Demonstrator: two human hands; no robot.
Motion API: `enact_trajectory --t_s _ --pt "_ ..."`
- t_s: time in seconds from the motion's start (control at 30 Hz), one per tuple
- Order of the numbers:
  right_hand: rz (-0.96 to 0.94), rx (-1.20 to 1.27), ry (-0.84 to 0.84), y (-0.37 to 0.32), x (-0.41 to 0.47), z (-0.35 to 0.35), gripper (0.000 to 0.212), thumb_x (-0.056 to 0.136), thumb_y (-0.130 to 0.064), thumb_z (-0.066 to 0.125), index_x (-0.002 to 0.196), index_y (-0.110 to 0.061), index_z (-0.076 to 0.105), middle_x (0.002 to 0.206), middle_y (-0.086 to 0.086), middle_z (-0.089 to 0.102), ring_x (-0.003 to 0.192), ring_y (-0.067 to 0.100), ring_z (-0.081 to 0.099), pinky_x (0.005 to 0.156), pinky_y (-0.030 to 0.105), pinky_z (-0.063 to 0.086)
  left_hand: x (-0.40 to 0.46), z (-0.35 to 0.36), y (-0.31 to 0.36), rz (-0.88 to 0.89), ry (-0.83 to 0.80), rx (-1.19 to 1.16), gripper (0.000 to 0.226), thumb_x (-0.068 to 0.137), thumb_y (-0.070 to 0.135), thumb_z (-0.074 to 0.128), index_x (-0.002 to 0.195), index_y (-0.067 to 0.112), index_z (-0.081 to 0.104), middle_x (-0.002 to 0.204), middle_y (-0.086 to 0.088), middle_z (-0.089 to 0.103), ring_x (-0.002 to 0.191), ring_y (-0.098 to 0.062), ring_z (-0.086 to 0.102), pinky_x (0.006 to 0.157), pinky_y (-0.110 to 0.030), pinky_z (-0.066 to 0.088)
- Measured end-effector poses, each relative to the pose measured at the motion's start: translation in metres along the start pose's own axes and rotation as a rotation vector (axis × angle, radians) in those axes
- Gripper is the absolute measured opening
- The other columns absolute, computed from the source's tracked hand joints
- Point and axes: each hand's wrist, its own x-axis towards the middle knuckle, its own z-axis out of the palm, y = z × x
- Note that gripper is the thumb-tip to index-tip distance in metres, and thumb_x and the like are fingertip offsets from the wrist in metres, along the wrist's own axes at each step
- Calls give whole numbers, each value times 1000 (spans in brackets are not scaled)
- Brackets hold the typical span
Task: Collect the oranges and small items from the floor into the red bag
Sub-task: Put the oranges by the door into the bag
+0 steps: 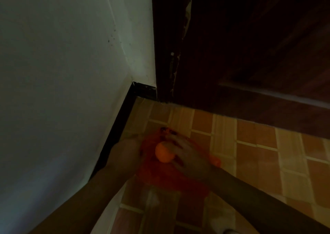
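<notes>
The red bag (160, 176) lies on the tiled floor in the corner by the wall. My right hand (185, 153) holds an orange (163, 152) right over the bag's mouth, fingers curled around it. My left hand (126, 151) grips the bag's left edge near the skirting, holding it open. The picture is dim and blurred, so the inside of the bag is hard to read.
A white wall (62, 90) with a dark skirting board (117, 131) runs along the left. A dark wooden door (250, 46) and its frame stand behind the bag. Orange-brown floor tiles (267, 153) stretch to the right.
</notes>
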Motion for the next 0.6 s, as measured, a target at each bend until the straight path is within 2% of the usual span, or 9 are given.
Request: enact_trajectory --t_s 0.07,0.17,0.23,0.27,0.3,0.37,0.43,0.5,0.6 --pt "37 25 40 6 -10 -9 57 97 -25 64 151 -24 48 162 0 34 147 23 39 114 40 43 1 1 6 19 0 -9 33 97 37 64 129 34 63 104 6 73 86 -17 71 73 -40 60" --pt "165 -34 -24 9 -35 -25 47 98 -38 62 142 -24 57 152 0 45 136 23 50 100 24 39 2 5 14 64 9 -40 34 99 41 58 132 31 63 108 6 73 88 -14 70 70 -27 52" --pt "222 -66 -135 9 -55 -26 58 94 -53 58 145 -25 54 151 1 48 136 24 50 100 26 35 5 9 19 76 5 -24 36 100 41 58 134 30 63 109 6 72 88 -14 68 67 -24 45" --pt "251 -86 -198 6 -64 -25 65 92 -57 61 148 -26 51 152 3 49 136 26 51 102 30 39 6 11 23 80 -9 -13 42 97 45 57 135 28 63 108 4 72 87 -16 68 67 -26 45" --pt "253 -138 -242 5 -73 -21 72 86 -59 69 147 -25 49 149 6 53 132 29 56 102 35 46 9 14 26 96 -21 -10 50 92 48 53 135 26 63 105 2 73 85 -18 68 68 -27 45" --pt "210 -268 -276 10 -86 -8 79 71 -63 77 137 -24 55 133 8 66 114 31 69 90 42 59 15 23 33 113 -44 -9 57 82 45 53 132 20 65 97 -3 73 79 -21 69 66 -29 45" --pt "213 -312 -269 8 -89 -9 68 75 -64 63 129 -24 64 128 5 67 109 27 71 86 40 61 19 29 44 89 -52 -1 51 80 37 58 126 16 66 90 -7 73 75 -27 69 63 -33 51" --pt "203 -349 -252 8 -90 -13 58 77 -61 51 118 -26 73 119 1 72 101 21 73 80 33 62 21 34 56 79 -73 16 41 84 30 64 124 21 61 87 -2 68 72 -26 66 61 -34 51" --pt "218 -324 -205 16 -95 -5 38 83 -45 68 114 -25 77 118 1 74 104 21 72 84 34 63 22 38 64 116 -108 -12 32 79 28 60 109 29 49 76 10 54 62 -15 59 54 -34 50"
